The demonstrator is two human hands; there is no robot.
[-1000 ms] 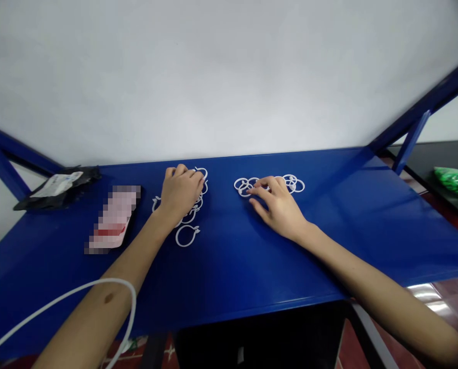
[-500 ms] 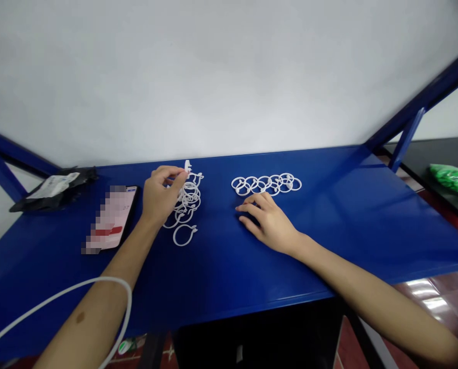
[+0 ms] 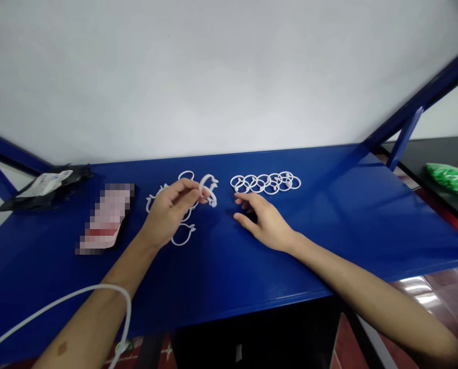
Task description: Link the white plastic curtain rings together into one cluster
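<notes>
Between the thumb and fingers of my left hand [image 3: 173,207] is a white plastic ring clip [image 3: 208,190], held up above the blue table. Its clasp ends point right; whether it is one ring or two together I cannot tell. Below and behind that hand lie several loose ring clips [image 3: 183,234], partly hidden by it. My right hand [image 3: 269,220] hovers or rests low over the table, fingers apart, with nothing in it. Just beyond its fingertips, a row of overlapping white ring clips [image 3: 265,183] lies flat.
On the left of the blue table [image 3: 229,277] lie a phone [image 3: 105,218] and a black plastic package [image 3: 46,185]. A white cable [image 3: 59,302] loops over my left forearm. Blue frame bars [image 3: 405,136] rise at the sides. A green bag [image 3: 452,180] lies far right.
My left hand has lifted the ring clip from the loose pile and moved right, toward my right hand. My right hand has stayed nearly in place, its thumb and fingers slightly wider.
</notes>
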